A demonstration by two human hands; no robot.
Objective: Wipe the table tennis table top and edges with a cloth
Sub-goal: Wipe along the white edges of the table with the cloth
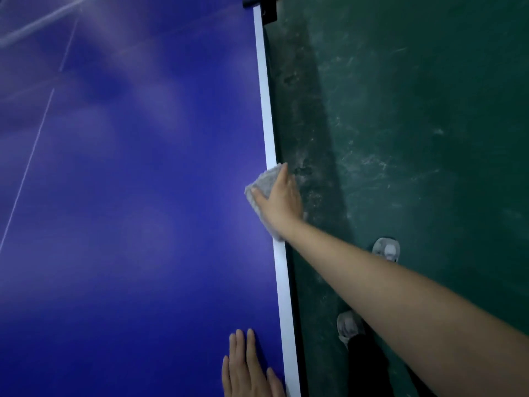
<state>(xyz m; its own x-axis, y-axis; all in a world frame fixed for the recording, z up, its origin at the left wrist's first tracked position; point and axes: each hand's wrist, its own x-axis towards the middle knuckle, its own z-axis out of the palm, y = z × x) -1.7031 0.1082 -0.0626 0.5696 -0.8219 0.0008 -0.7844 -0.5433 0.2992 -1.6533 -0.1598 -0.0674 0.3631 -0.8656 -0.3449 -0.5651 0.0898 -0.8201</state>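
Note:
The blue table tennis table top (128, 210) fills the left of the head view, with a white side line (282, 282) along its right edge. A grey cloth (264, 181) lies over that edge. My right hand (279, 200) presses flat on the cloth with straight fingers, thumb on the table side, arm stretched in from the lower right. My left hand (247, 368) rests flat on the table top near the edge at the bottom, fingers straight, holding nothing.
A worn green floor (415, 138) runs along the right of the table. My two feet in light shoes (386, 249) (347, 325) stand close to the edge. A black net clamp (267, 10) sits at the far end of the edge. A thin white centre line (31, 156) crosses the left.

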